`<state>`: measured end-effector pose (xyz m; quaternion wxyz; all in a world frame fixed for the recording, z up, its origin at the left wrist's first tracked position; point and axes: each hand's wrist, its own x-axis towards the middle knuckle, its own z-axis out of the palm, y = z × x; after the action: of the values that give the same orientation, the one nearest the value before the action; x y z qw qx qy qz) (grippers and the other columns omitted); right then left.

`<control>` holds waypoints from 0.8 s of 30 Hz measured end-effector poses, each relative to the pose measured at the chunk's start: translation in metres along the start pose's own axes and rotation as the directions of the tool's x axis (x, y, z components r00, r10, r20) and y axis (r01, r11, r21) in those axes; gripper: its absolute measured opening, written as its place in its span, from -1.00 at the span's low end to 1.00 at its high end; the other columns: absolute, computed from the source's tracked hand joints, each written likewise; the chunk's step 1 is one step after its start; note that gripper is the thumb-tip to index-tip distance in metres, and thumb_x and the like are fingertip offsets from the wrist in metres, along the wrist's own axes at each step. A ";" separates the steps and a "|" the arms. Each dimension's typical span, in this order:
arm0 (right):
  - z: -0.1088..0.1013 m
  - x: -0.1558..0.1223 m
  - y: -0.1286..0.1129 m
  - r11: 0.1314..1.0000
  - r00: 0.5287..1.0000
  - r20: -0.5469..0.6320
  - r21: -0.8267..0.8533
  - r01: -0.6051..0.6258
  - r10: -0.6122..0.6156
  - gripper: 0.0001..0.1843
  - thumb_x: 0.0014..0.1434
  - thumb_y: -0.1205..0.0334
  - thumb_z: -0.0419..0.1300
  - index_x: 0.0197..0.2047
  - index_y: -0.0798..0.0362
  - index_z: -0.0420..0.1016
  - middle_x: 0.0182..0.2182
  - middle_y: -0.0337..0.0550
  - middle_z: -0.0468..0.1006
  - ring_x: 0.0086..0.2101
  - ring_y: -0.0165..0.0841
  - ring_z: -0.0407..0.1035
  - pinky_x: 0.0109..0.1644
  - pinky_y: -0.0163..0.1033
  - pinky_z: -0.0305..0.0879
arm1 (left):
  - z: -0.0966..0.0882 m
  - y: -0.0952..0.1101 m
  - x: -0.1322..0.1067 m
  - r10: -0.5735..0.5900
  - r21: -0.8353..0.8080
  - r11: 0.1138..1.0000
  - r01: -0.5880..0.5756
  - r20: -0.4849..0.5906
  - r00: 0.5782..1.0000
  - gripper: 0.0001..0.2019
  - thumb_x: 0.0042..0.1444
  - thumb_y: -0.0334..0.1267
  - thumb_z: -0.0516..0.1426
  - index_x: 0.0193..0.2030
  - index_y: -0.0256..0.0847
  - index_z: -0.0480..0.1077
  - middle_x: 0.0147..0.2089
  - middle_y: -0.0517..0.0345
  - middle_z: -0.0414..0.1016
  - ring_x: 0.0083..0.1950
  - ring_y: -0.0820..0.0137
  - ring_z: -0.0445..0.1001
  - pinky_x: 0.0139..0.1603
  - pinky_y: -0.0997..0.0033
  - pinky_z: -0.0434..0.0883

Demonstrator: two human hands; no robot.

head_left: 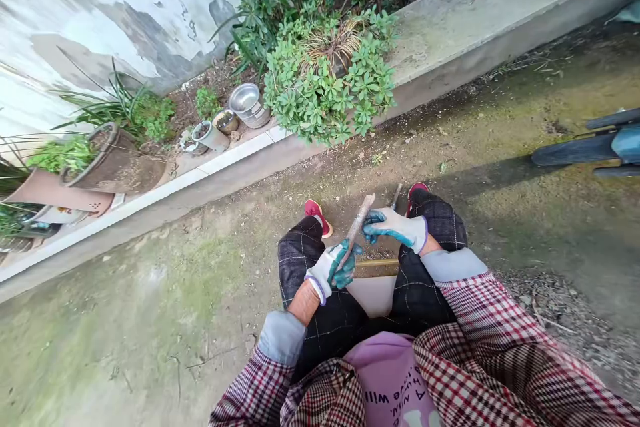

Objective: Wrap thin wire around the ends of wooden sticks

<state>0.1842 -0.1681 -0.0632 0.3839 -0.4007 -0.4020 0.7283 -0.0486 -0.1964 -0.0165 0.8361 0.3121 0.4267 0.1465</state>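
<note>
I sit with my knees apart, in dark checked trousers and red shoes. My left hand [333, 268], in a white and teal work glove, is closed round the lower end of a thin brownish stick [359, 221] that points up and away. My right hand [397, 227], gloved the same way, rests close to the stick's upper part with its fingers curled; a thin dark tool [396, 197] pokes out beyond it, and I cannot tell whether that hand holds it. A pale flat surface with a wooden edge [376, 267] shows between my knees.
A raised concrete bed [450, 33] with green shrubs [327, 80] runs across the back. Metal pots [249, 104] and a tipped clay planter [100, 160] lie at the left. A blue vehicle part [595, 143] sticks in at the right. The ground is mossy concrete.
</note>
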 end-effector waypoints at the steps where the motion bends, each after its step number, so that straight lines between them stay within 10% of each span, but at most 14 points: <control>1: 0.001 0.001 0.003 0.999 1.000 -0.021 -0.032 -0.011 0.010 -0.53 -0.24 -0.06 0.55 -0.42 0.09 0.53 -0.55 -0.23 0.51 -0.53 -0.37 0.40 -0.42 -0.22 0.44 | -0.002 -0.002 -0.005 0.015 0.011 1.000 -0.015 -0.008 1.000 -0.41 0.04 0.25 0.28 -0.12 -0.31 0.44 -0.66 0.45 0.13 -0.77 0.60 -0.06 -0.77 0.52 0.00; 6: 0.008 0.016 0.026 0.952 0.983 -0.174 -0.305 -0.005 -0.051 -0.63 -0.19 -0.03 0.44 -0.50 0.11 0.53 -0.64 -0.32 0.39 -0.58 -0.47 0.21 -0.49 -0.30 0.21 | -0.009 -0.029 -0.009 0.125 0.190 0.978 -0.085 -0.209 0.970 -0.43 -0.11 0.21 0.35 -0.22 -0.26 0.38 -0.60 0.39 0.26 -0.73 0.58 0.14 -0.75 0.51 0.18; 12: 0.014 0.012 0.044 0.755 0.988 0.005 -0.644 0.120 -0.153 -0.81 0.00 0.16 0.28 -0.45 0.12 0.61 -0.52 -0.21 0.56 -0.48 -0.37 0.32 -0.36 -0.26 0.26 | -0.013 -0.047 -0.001 0.146 0.312 0.948 -0.068 -0.234 0.961 -0.54 -0.09 -0.01 0.34 -0.14 -0.24 0.39 -0.54 0.35 0.35 -0.70 0.58 0.17 -0.73 0.53 0.19; 24: 0.012 0.017 0.063 0.637 0.974 -0.096 -0.768 0.060 -0.208 -0.81 0.09 0.28 0.25 -0.29 0.06 0.72 -0.24 -0.01 0.73 -0.22 -0.16 0.56 -0.03 -0.10 0.45 | -0.026 -0.047 0.011 0.442 0.634 0.754 -0.171 -0.298 0.846 -0.88 0.04 -0.29 0.23 -0.37 -0.24 0.36 -0.48 0.31 0.26 -0.44 0.54 0.16 -0.38 0.50 0.21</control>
<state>0.1518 -0.1810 -0.1201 0.2671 -0.5559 -0.6635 0.4235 -0.0643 -0.2160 -0.0651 0.5463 0.5807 0.5651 0.2120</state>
